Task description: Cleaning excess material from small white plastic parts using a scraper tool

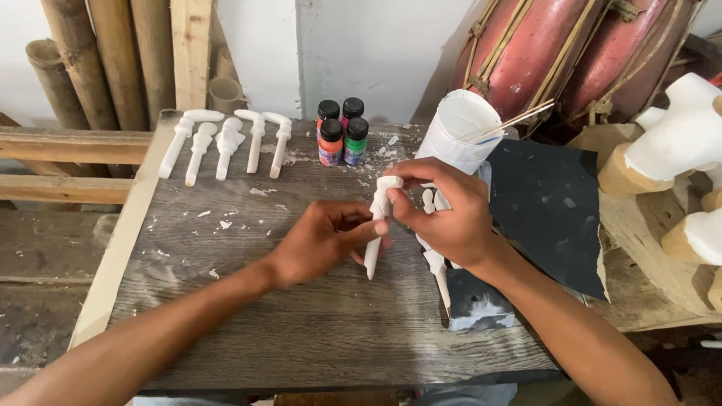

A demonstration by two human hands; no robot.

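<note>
A slim white carved peg (375, 233) stands nearly upright over the middle of the dark wooden table (301, 331). My left hand (325, 239) grips its lower shaft from the left. My right hand (449, 210) pinches its wider top end between thumb and fingers. More white carved pieces (435, 259) lie just right of the peg, partly hidden under my right hand.
Several white pegs (226, 143) lie in a row at the table's back left. Small paint bottles (342, 131) stand at the back middle. A white cup with sticks (459, 131), dark sandpaper (545, 203), red drums (571, 53) and white-painted wood blocks (681, 139) fill the right.
</note>
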